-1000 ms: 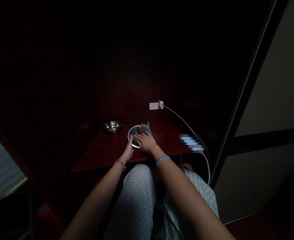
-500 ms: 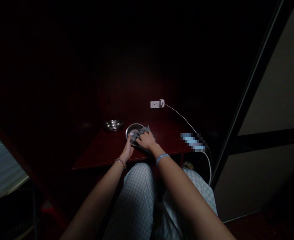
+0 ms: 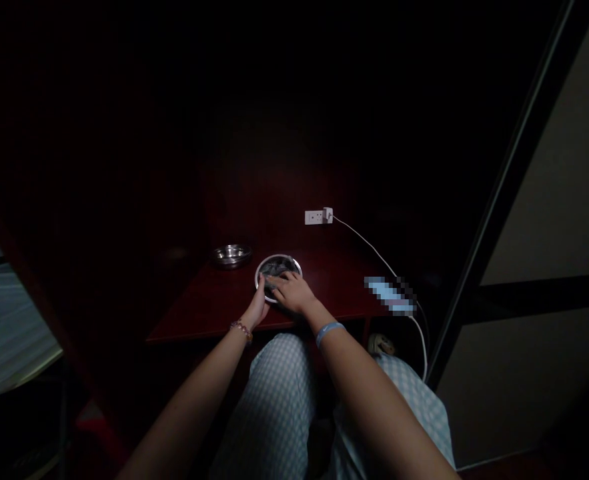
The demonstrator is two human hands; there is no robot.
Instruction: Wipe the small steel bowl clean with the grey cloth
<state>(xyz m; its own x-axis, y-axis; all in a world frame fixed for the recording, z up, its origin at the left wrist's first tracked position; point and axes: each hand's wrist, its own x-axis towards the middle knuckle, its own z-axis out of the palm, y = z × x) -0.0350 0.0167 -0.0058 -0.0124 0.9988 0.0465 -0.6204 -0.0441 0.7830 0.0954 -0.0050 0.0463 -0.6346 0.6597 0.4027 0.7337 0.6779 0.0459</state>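
Note:
A shiny metal bowl (image 3: 258,267) is tilted towards me over the dark red table. My left hand (image 3: 258,308) grips its near left rim, thumb on the inside and fingers beneath. Inside the bowl lies a crumpled grey cloth (image 3: 279,267), spread over much of its inner surface. My right hand (image 3: 295,292) holds the cloth against the inside of the bowl, its fingers somewhat stretched over it. Part of the cloth is hidden under those fingers. To the left, a small stack of metal bowls (image 3: 231,255) stands on the table.
The red table (image 3: 189,317) ends just above my knees. A white charger (image 3: 327,214) sits in the wall socket (image 3: 314,217), its cable (image 3: 364,237) running right past a blurred light-blue object (image 3: 390,295). A shoe (image 3: 381,345) shows under the table.
My right hand has shifted the cloth from the bowl's right rim into its middle, and its fingers are more stretched. My left hand still grips the bowl. The view has tilted slightly.

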